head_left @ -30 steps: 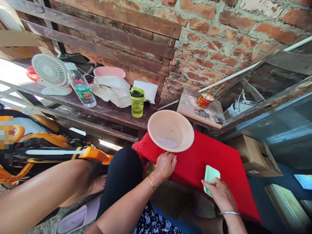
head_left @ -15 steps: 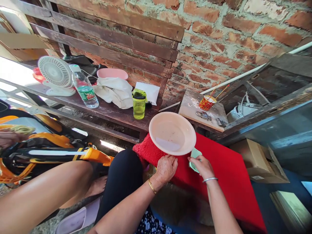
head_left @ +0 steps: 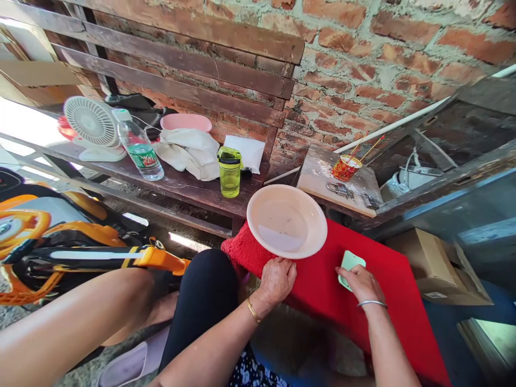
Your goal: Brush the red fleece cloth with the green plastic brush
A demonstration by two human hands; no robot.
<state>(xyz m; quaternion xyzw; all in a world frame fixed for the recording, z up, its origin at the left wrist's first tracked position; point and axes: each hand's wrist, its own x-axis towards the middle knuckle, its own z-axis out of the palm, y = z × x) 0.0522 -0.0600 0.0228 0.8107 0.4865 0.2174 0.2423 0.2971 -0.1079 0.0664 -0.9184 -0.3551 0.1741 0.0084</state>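
Note:
A pale peach plastic basin (head_left: 287,221) with shallow water and small dark specks in it stands at the left end of the red-covered table (head_left: 387,301). My left hand (head_left: 278,279), with a gold bracelet at the wrist, has its curled fingers at the basin's near rim; the fingertips are partly hidden under it. To the right, my right hand (head_left: 365,285) pinches a mint green phone (head_left: 351,261) low over the red cover, apart from the basin. A textured red cloth (head_left: 250,248) lies beside and partly under the basin.
A dark wooden bench (head_left: 193,193) holds a white fan (head_left: 92,122), a water bottle (head_left: 141,153), white cloth (head_left: 193,153) and a green drinking bottle (head_left: 229,174). A board (head_left: 318,183) bears a red cup (head_left: 345,167) and padlock. A cardboard box (head_left: 439,269) stands right.
My right hand has moved right with the phone, away from the basin's rim. My left hand stays at the near rim. Another person's hand at the far left has left the view.

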